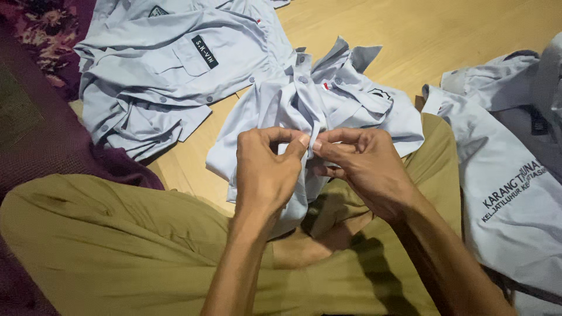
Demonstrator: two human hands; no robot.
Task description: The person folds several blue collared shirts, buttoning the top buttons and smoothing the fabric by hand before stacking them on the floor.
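On the wooden floor (456,35), both hands' (266,169) grips pinch the shirt placket (308,126).

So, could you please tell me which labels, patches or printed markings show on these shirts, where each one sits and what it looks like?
Name tag: black strip with white lettering, above the chest pocket of the upper-left shirt.
Badge: dark patch, top edge, same shirt, partly cut off.
Small flag patch: red and white, on the held shirt above both hands.
Dark lettering: printed on the pale garment at right.
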